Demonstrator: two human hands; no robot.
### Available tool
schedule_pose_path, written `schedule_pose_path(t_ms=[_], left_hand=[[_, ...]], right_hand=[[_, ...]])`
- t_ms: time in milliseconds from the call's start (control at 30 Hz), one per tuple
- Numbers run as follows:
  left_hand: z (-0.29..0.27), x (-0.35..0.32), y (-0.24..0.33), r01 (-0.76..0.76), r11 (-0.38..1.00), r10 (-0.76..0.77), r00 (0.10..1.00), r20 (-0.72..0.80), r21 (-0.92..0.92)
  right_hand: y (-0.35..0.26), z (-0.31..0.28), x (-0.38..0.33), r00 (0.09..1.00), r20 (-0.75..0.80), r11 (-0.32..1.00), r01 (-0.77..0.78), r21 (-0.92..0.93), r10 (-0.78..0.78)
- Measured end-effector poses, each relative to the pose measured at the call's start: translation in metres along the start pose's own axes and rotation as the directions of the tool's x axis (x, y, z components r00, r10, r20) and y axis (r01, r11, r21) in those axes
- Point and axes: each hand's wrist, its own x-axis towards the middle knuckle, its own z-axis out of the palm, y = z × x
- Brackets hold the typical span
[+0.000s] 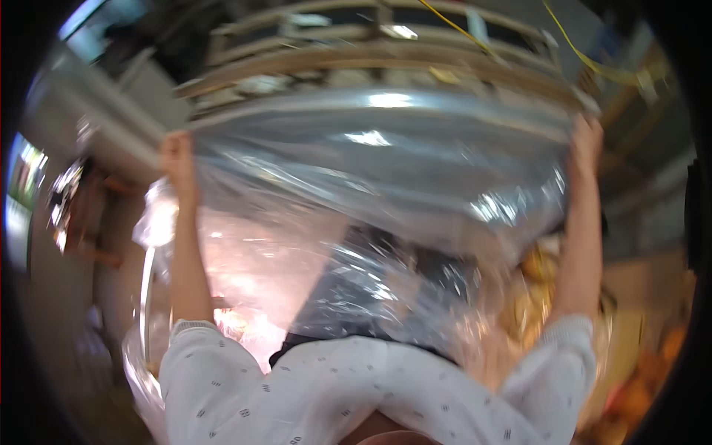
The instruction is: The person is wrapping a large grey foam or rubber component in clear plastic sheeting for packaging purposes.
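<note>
Between my outstretched arms a wide sheet of clear plastic film (356,174) is pulled taut from side to side. My left hand (176,152) is closed on its left edge. At the opposite edge my right hand (586,137) grips the same film, its fingers partly blurred. The film's far part looks smooth and shiny, while the near part hangs in creases down over my dark trousers (326,297). Whether the film is a single layer or a bag, I cannot tell.
Beyond the film stands a wooden slatted frame (371,55) with bits of material on it. A yellow cord (463,30) crosses above it. Yellowish wrapped items (538,274) lie by my right forearm, orange things (638,378) at the lower right. A pale panel (152,93) is at the left.
</note>
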Motion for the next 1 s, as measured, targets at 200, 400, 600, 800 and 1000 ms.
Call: schedule_pose_path(t_ms=[200, 400, 600, 800, 1000], left_hand=[[0.061, 0.036, -0.108, 0.045, 0.939, -0.110, 0.979, 0.173, 0.342], [0.091, 0.050, -0.148, 0.247, 0.942, -0.294, 0.933, 0.206, 0.227], [0.109, 0.061, -0.150, 0.245, 0.947, -0.289, 0.934, 0.210, 0.209], [0.106, 0.068, -0.165, 0.144, 0.880, -0.211, 0.972, 0.102, 0.453], [0.103, 0.061, -0.147, 0.309, 0.904, -0.367, 0.916, 0.163, 0.295]], right_hand=[[0.077, 0.053, -0.013, 0.983, -0.161, 0.959, 0.040, -0.282, -0.089], [0.090, 0.038, -0.014, 0.981, -0.147, 0.878, 0.044, -0.477, -0.129], [0.093, 0.040, -0.004, 0.980, -0.158, 0.825, 0.014, -0.565, -0.125], [0.079, 0.048, -0.007, 0.979, -0.194, 0.804, -0.064, -0.591, -0.065], [0.078, 0.047, -0.003, 0.951, -0.308, 0.822, -0.166, -0.544, -0.012]])
